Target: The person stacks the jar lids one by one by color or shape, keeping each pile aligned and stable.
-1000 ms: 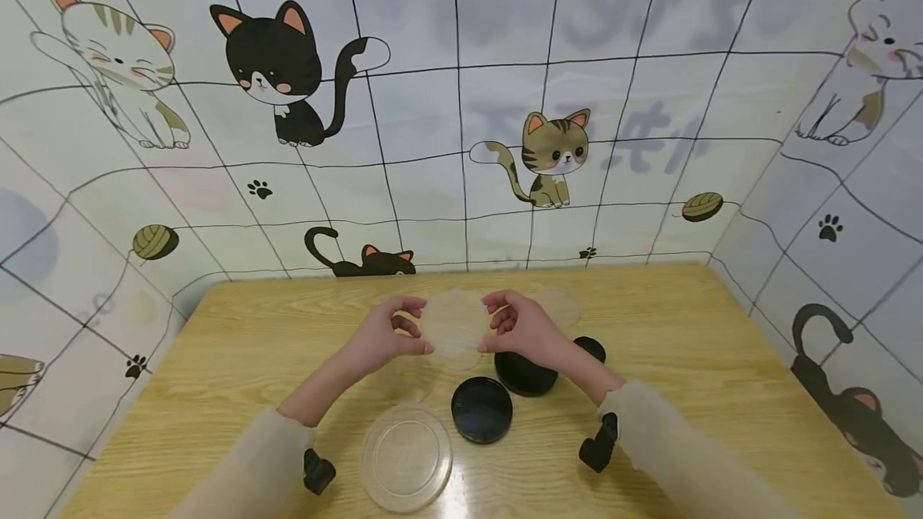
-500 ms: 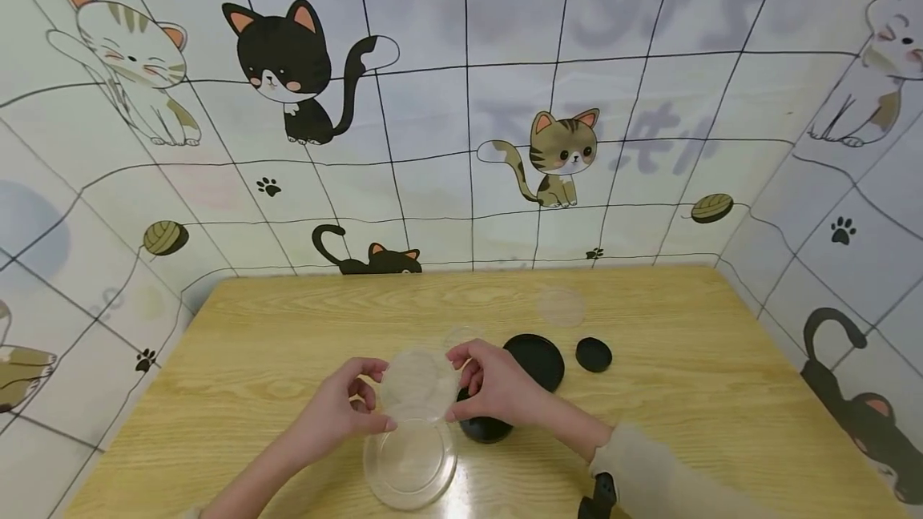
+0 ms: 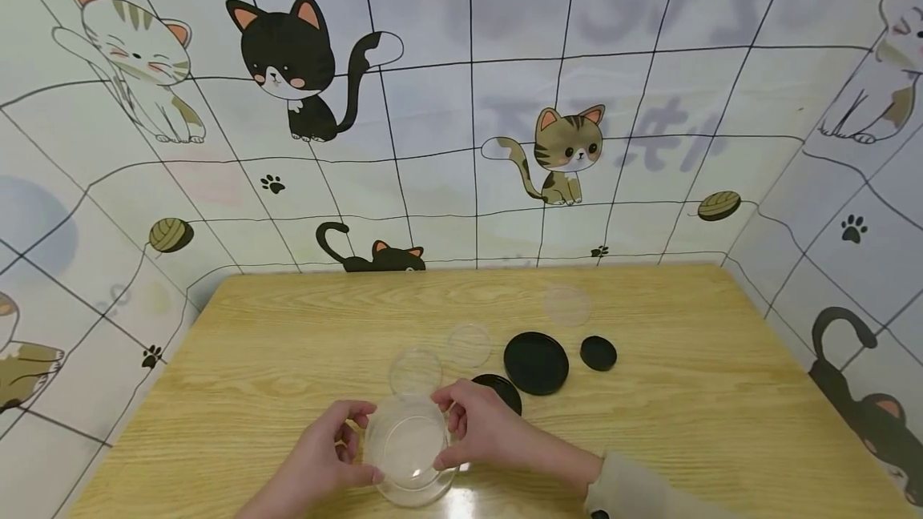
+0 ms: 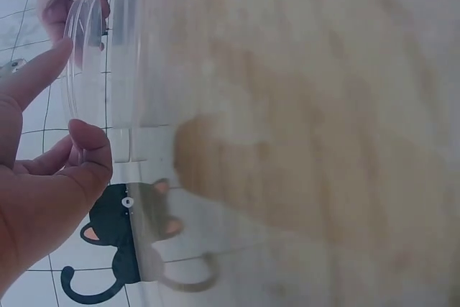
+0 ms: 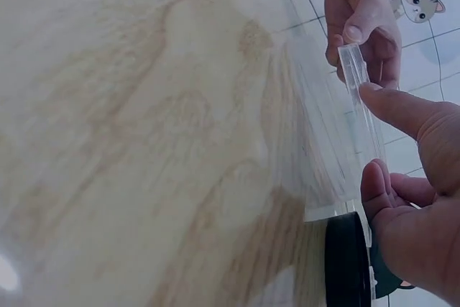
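Both hands hold a clear shallow round lid [image 3: 409, 440] by opposite edges. My left hand [image 3: 324, 455] pinches its left side between fingers and thumb. My right hand [image 3: 479, 432] does the same on the right. Directly beneath is a larger clear round dish [image 3: 414, 499], its front rim showing past the lid. From the side, in the left wrist view, the lid [image 4: 86, 55] stands a small gap above the dish [image 4: 128, 62]. The right wrist view also shows the lid [image 5: 363, 98] pinched between the two hands.
A black disc [image 3: 499, 392] lies just behind my right hand, partly hidden. Farther right are a larger black disc [image 3: 536, 364] and a small one [image 3: 598, 353]. Clear thin discs [image 3: 416, 372] lie behind the dish, one [image 3: 566, 306] near the back. A cat-print sheet [image 3: 433, 102] surrounds the wooden table [image 3: 288, 343].
Both hands have carried the clear lid from the table's middle toward the front left and lowered it over the larger dish. The discs behind have come into fuller view.
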Demonstrator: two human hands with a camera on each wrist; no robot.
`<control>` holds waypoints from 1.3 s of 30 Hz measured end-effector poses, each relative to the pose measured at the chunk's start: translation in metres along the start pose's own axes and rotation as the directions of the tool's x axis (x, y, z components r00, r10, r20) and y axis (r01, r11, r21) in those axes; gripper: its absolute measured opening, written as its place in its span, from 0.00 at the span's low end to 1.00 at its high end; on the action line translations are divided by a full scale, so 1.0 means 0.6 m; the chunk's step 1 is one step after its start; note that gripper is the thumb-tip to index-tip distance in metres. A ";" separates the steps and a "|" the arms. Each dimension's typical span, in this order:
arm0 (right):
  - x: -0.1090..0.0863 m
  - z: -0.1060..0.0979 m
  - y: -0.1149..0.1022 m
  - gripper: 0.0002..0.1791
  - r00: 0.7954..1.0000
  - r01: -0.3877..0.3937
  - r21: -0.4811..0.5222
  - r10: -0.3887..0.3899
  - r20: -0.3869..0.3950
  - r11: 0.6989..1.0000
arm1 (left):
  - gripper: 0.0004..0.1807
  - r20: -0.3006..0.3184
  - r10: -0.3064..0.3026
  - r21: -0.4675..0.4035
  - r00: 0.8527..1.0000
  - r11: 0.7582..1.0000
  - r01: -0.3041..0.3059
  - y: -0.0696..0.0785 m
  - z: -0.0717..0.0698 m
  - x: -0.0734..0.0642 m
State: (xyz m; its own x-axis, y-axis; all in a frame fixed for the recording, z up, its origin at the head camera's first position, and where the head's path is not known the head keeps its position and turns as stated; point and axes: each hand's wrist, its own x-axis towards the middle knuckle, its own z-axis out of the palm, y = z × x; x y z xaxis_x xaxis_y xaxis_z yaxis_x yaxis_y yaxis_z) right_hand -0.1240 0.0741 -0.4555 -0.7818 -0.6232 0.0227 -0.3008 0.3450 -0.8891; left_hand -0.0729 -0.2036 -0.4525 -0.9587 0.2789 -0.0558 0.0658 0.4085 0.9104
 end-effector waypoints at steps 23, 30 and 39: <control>0.003 0.002 -0.001 0.34 0.998 0.009 -0.091 -0.003 0.065 0.996 | 0.43 0.077 -0.021 0.035 0.997 0.999 0.019 -0.017 0.006 0.001; 0.003 0.001 -0.001 0.34 0.997 0.001 -0.089 0.007 0.083 0.996 | 0.43 0.094 0.008 0.059 0.996 0.998 -0.013 -0.020 0.005 0.003; 0.002 0.001 0.002 0.35 0.997 0.018 -0.094 -0.011 0.082 0.995 | 0.41 0.104 0.014 0.066 0.994 0.998 -0.020 -0.023 0.005 0.006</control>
State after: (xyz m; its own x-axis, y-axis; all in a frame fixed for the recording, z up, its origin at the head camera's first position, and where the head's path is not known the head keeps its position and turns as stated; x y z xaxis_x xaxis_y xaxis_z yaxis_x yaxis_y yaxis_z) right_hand -0.1249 0.0735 -0.4566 -0.7310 -0.6823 -0.0054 -0.3650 0.3978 -0.8418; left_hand -0.0763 -0.2057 -0.4662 -0.9238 0.3731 -0.0858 0.1034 0.4589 0.8824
